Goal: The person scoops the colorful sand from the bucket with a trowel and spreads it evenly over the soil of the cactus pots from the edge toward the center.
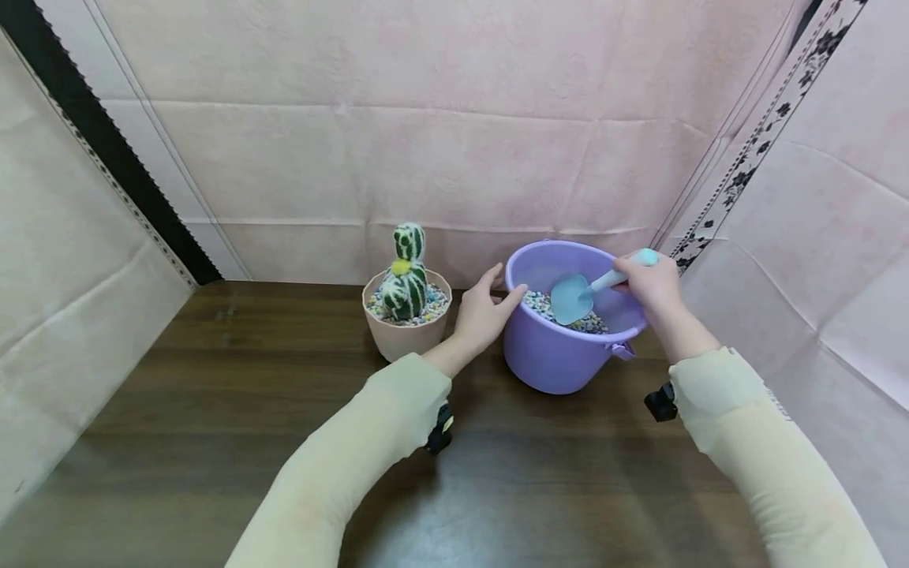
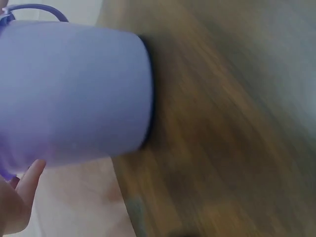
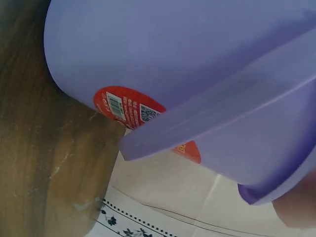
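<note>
A purple bucket (image 1: 557, 363) stands on the tabletop, partly filled with small multicoloured pebbles (image 1: 540, 304). My right hand (image 1: 653, 284) grips the handle of a light blue toy shovel (image 1: 571, 300), its blade down at the pebbles inside the bucket. At the bucket's left rim is my left hand (image 1: 486, 315), thumb and fingers spread, the thumb tip right at the edge. In the left wrist view, that thumb (image 2: 32, 185) shows beside the bucket wall (image 2: 79, 94). The right wrist view shows the bucket's handle (image 3: 222, 98) hanging across its side; the shovel is out of sight there.
Left of the bucket stands a potted cactus (image 1: 405, 292) in a beige pot (image 1: 408, 341) topped with coloured pebbles. Pale cloth walls (image 1: 426, 173) enclose the dark wooden tabletop (image 1: 533, 489) behind and at both sides. A red label (image 3: 131, 106) is on the bucket.
</note>
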### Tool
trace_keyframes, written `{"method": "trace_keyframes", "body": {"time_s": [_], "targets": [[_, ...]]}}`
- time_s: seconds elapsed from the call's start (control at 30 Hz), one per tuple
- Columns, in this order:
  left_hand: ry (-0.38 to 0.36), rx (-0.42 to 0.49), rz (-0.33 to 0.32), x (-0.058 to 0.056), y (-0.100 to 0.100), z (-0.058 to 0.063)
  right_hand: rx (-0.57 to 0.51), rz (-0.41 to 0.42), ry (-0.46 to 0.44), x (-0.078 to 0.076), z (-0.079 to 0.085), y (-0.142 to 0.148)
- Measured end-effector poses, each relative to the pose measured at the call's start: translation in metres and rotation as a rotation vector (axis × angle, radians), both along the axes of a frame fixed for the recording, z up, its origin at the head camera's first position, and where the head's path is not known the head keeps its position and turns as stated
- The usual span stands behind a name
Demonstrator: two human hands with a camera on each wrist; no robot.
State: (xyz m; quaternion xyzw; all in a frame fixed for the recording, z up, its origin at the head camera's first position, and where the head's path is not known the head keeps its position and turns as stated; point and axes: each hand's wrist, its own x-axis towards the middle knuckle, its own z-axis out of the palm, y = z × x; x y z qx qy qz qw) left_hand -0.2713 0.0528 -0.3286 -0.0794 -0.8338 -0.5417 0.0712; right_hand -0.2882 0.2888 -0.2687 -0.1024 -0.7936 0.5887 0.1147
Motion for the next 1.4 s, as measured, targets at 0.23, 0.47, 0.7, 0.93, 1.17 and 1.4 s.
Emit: {"method": "trace_keyframes", "body": {"time_s": [0.23, 0.47, 0.7, 0.93, 1.17, 1.4], "targets": [[0.005, 0.047, 0.044, -0.004, 0.008, 0.004, 0.279, 0.115, 0.005, 0.005, -0.002, -0.017], [-0.029, 0.105, 0.032, -0.003, 0.008, 0.004, 0.062, 0.122, -0.02, 0.013, 0.001, -0.015], [-0.065, 0.172, 0.024, -0.002, 0.009, 0.005, -0.33, 0.142, -0.028, 0.017, 0.006, -0.01], [-0.078, 0.148, 0.027, -0.001, 0.01, 0.006, -0.483, 0.062, -0.087, 0.017, 0.013, -0.01], [-0.088, 0.156, 0.014, 0.0, 0.011, 0.008, -0.629, 0.033, -0.122, 0.017, 0.018, -0.011], [-0.092, 0.156, 0.017, -0.001, 0.013, 0.006, -0.603, 0.023, -0.128, 0.015, 0.018, -0.009]]}}
